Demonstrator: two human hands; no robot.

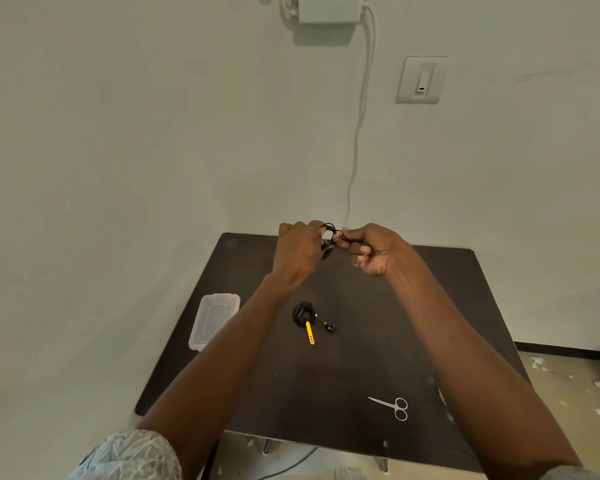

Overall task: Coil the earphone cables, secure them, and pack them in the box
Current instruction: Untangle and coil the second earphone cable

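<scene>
Up over the far edge of the dark table (378, 341), the left hand (300, 251) and right hand (374, 249) pinch a black earphone cable (330, 237) between them, fingers curled tight. Below the hands lies a coiled earphone (303, 313) with a yellow tie (309, 332). Left of the left forearm sits a clear box (213, 320); scissors (394, 407) lie under the right forearm.
</scene>
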